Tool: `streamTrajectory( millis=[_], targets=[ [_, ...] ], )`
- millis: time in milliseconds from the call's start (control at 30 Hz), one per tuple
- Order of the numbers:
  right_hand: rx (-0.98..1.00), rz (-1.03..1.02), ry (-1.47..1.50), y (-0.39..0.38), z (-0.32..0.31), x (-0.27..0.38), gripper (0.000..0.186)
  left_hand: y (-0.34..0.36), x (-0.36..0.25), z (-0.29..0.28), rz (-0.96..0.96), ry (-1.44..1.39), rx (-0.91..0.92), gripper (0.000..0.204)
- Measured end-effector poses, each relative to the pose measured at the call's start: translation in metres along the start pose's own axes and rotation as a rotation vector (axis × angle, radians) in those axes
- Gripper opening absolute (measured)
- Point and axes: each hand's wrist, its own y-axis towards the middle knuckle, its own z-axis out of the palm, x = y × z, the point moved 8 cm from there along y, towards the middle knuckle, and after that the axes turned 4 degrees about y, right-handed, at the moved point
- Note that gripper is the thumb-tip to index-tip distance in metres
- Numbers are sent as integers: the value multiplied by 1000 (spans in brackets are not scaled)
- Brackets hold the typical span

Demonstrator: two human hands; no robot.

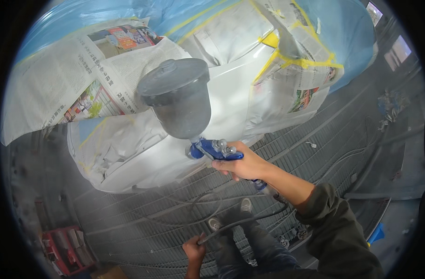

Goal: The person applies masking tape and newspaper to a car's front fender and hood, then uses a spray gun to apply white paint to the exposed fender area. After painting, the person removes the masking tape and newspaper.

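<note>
My right hand [242, 163] is wrapped round a blue spray gun [215, 149] with a grey lidded paint cup [181, 100] on top. The gun is raised in front of a white car body panel [231, 90]. Its nozzle side faces the panel; whether spray is coming out, I cannot tell. From the gun's lower end a dark air hose [242, 223] curves down to my left hand [194, 249], whose fingers are closed on it. Newspaper sheets [49, 88] and yellow tape [310, 63] mask the areas round the white panel.
Blue plastic film [352, 32] covers the rest of the car. Underfoot is a slatted grate floor [287, 162], with loops of hose [194, 209] and scraps on it. At the lower left stands a red box [66, 251]; a crumpled plastic heap [393, 104] lies at the right.
</note>
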Motion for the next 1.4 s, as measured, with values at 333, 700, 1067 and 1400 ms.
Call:
streamTrajectory(
  millis=[333, 700, 1067, 1400],
  targets=[
    [-471, -240, -334, -43, -119, 44, 55, 12, -101, 46, 169, -199, 40, 43],
    [-822, -186, -284, -94, -224, 104, 42, 31, -170, 51, 221, -199, 100, 46],
    [-479, -35, -100, -55, -157, 96, 26, 34, -102, 30, -19, -466, 15, 42],
    [-123, -22, 204, 36, -73, 125, 13, 15, -36, -5, -112, -455, -89, 41]
  ],
)
